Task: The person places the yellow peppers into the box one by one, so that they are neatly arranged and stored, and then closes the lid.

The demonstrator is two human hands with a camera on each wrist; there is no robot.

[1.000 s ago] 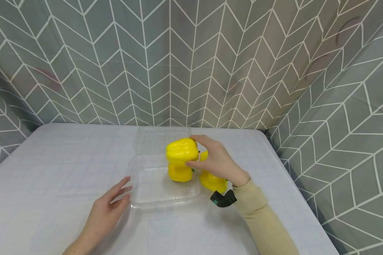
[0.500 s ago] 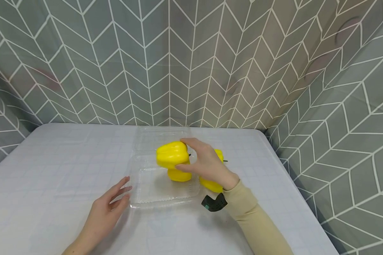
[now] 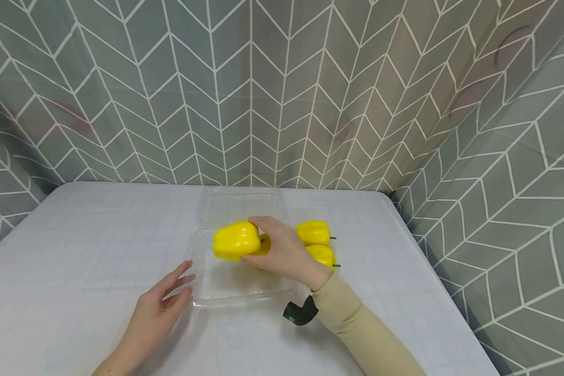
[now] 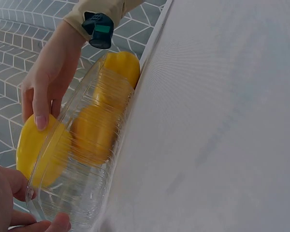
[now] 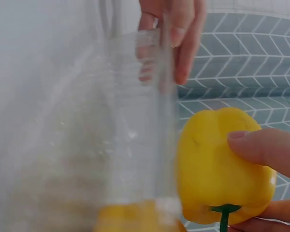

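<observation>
My right hand grips a yellow bell pepper just above the clear plastic clamshell tray. The right wrist view shows the pepper stem down, a fingertip pressed on its side. A second pepper lies in the tray, mostly hidden behind that hand. Two more yellow peppers lie on the table right of the tray. My left hand lies flat on the table with straight fingers touching the tray's front left corner.
The tray's open lid lies flat behind it. The white table ends at grey chevron curtains behind and to the right. A black and green wrist device hangs under my right sleeve.
My right hand has carried the pepper left and down, over the tray. That uncovers the two peppers on the table to the right. The left hand has stayed put.
</observation>
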